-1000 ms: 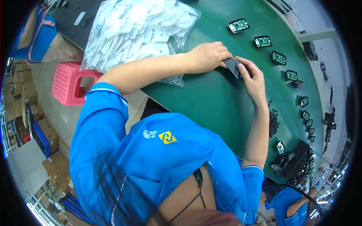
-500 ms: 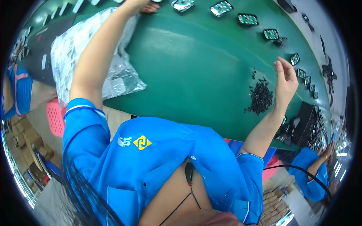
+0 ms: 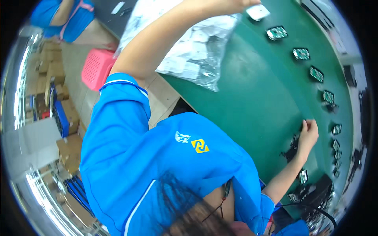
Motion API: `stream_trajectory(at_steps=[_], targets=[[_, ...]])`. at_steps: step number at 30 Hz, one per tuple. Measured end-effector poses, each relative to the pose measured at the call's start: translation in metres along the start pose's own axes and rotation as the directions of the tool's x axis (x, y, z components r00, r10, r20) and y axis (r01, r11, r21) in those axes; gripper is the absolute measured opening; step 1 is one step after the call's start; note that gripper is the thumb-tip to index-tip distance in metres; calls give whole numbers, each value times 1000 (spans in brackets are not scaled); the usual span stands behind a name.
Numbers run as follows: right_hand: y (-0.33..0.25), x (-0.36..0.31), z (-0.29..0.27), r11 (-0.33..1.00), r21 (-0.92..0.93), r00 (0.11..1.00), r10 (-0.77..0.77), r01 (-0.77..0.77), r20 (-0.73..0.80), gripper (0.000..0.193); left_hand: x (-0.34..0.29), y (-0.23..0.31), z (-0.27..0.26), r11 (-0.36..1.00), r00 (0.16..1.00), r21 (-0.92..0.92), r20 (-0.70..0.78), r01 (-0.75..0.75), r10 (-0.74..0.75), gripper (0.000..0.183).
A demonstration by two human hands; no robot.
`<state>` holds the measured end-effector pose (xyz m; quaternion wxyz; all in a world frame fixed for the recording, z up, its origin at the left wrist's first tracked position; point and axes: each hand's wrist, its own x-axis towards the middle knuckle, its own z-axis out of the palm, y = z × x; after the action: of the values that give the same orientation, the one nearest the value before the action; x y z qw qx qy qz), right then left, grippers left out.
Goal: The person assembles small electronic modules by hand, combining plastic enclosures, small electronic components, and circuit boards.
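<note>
My left hand point(image 3: 235, 4) is at the top edge, above the clear plastic bag point(image 3: 197, 59) of white pieces. Its fingertips are beside a white casing point(image 3: 258, 12) on the green table. The frame cuts off part of this hand, so its grip cannot be read. At the right, my right hand point(image 3: 308, 135) has thumb and fingers pinched together, with a small dark spot at the tips too tiny to name. Beneath and beside it lies a pile of small black parts point(image 3: 290, 151), partly hidden by the hand.
Several black casings with green circuit boards point(image 3: 301, 54) stand in a curved row along the far side of the green table point(image 3: 256, 98). A black box point(image 3: 321, 190) sits at the lower right. To the left are a pink stool point(image 3: 97, 69) and a co-worker's blue sleeve point(image 3: 49, 15).
The view has turned, so the table and its contents appear shifted right and downward. My left hand remains near the white casing. My right hand stays pinched near the black parts.
</note>
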<state>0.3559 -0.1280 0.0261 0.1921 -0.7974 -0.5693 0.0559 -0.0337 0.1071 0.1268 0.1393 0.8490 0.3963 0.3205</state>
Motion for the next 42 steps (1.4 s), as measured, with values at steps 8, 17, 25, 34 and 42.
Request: stream_trajectory(at_steps=[8, 17, 25, 34, 42], targets=[[-22, 4, 12, 968, 252, 1000, 17, -17, 1, 8, -134, -6, -43, 952, 975, 305, 206, 18, -85, 13], [-88, -4, 22, 700, 713, 992, -56, -43, 115, 6, -137, -47, 18, 765, 973, 633, 227, -119, -36, 24], [-165, -30, 13, 305, 939, 971, -124, -160, 206, 9, -145, 59, 4, 967, 966, -139, -120, 214, -231, 7], [-182, -47, 31, 651, 724, 973, -173, 227, -150, 10, -139, 104, 89, 0, 798, -848, 500, 530, -336, 22], [-181, -49, 29, 685, 716, 990, -68, 135, -122, 9, -137, 115, 106, 181, 888, -894, 344, 409, -305, 11]])
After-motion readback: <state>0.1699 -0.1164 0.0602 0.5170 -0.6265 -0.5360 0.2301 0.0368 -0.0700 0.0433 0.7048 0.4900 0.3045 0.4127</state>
